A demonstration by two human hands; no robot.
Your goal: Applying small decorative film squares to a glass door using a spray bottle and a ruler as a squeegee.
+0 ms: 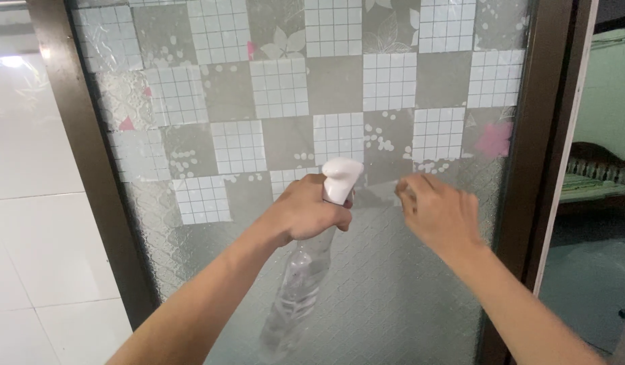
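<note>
- The door [366, 284] fills most of the view: a tall pane of textured glass with a fine diamond-mesh pattern, cloudy rather than clear, set in a dark brown frame [542, 135] with straight, smooth bars on both sides.
- Film [326, 88] covers the upper part of the glass: a checker of matte grey squares and white small-grid squares, with pale leaf shapes, white dots and a few pink patches. Its lower edge steps unevenly across the pane, just above the hands.
- Floor [35, 257] to the left is glossy white tile, with light reflecting off it.
- A wooden bed [600, 169] with turned spindles shows through the opening at the right, against a pale green wall.
- The bottle [299, 284] is clear, thin plastic, slim and rounded, hanging tilted in front of the lower glass, with a smooth white spray head [341, 177] at the top.
- The left hand [306, 211] is clenched round the bottle's neck just under the spray head, fingers wrapped tight.
- The right hand [440, 211] is loosely curled at the glass beside the spray head, fingertips [406, 192] at the film's lower edge; I cannot tell whether they pinch anything or only touch the pane.
</note>
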